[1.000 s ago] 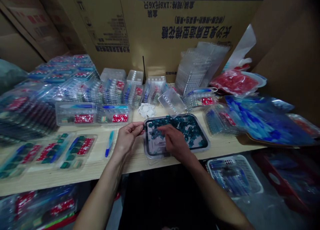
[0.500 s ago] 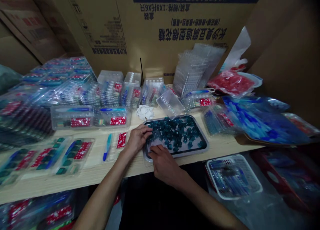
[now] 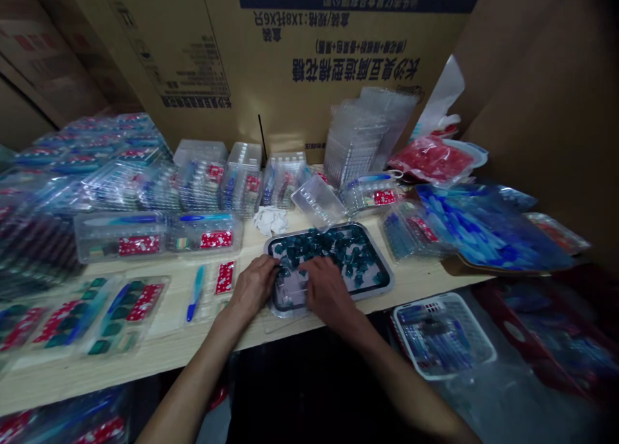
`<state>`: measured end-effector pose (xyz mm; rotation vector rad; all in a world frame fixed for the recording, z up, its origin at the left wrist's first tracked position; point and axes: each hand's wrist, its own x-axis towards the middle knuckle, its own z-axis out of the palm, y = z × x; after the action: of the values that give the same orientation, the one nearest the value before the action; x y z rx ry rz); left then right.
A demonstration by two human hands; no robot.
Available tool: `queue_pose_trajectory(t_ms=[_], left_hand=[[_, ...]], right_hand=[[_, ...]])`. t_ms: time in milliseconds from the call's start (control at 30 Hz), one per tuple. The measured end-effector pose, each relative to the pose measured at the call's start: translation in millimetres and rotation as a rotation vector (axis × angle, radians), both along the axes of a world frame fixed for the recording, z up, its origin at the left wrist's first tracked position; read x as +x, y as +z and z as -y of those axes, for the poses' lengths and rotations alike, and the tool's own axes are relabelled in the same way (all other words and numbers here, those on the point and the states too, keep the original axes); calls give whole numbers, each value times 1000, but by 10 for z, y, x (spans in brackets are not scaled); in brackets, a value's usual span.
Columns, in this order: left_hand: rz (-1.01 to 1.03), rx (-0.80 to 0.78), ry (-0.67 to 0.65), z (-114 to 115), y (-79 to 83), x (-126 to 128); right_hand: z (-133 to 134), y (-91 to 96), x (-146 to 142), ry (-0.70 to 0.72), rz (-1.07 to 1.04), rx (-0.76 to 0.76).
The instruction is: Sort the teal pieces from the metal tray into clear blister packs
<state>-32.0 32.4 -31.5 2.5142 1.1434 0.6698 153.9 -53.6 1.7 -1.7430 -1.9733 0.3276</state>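
A shallow dark-rimmed tray (image 3: 388, 270) holds many dark green translucent cubes (image 3: 355, 254), spread mostly over its back and right. At the tray's left edge is my left hand (image 3: 252, 288), its thumb and fingertips pinched together; whatever lies between them is too small to make out. My right hand (image 3: 331, 296) reaches over the front rim, its fingers bent down among the cubes at the tray's left part. Its fingertips look closed, and their contents are hidden. Left of my left hand lie a red card with white spots (image 3: 225, 278) and a blue pen-like stick (image 3: 195, 294).
Filled clear packs (image 3: 128, 312) lie at the left. Stacked packs (image 3: 200, 183) and clear empty trays (image 3: 358, 141) line the back, before a large carton (image 3: 271, 64). Blue sticks (image 3: 483, 231) lie in a bag at right. Below the table edge stands a white basket (image 3: 483, 331).
My right hand has moved from the tray's front left corner further in among the cubes. My left hand stays by the left rim, still pinched. The view has shifted slightly.
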Motion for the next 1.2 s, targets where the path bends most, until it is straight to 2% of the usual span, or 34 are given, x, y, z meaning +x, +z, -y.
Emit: queue_pose_trajectory(t_ms=[67,167,267,367,433,500,567,633,700,900,1033,1200], left_hand=[[-20,28,18,28,-23,-18],[-19,28,30,56,-39,-19],[122,41,83,83,29,6],[305,4,130,113,167,88],[381,-119,146,128,249,198],[479,-323,170,136,299,353],[632,-569,186,133,322,532],[787,-800,183,124,337,692],[905,-970,184,115,361,797],[1175,-1231,233,106,471,771],[1219,-1238,275,133,494,713],[1165,-963,211,224,451,717]], right_hand=[[-130,-10,152,-138,149,-32],[-285,-63,288,-175,322,-88],[-369,-130,335,-184,349,-91],[-410,-188,384,-214,289,-98],[-429,-216,436,-269,192,-65],[-447,-232,488,-323,23,24],[-463,-234,523,-276,-228,80],[-473,-228,527,-175,-483,54],[-470,-215,501,-129,-635,25],[-374,-114,347,-138,-651,189],[-320,-30,267,-116,-559,249],[-312,-21,224,-52,-534,158]])
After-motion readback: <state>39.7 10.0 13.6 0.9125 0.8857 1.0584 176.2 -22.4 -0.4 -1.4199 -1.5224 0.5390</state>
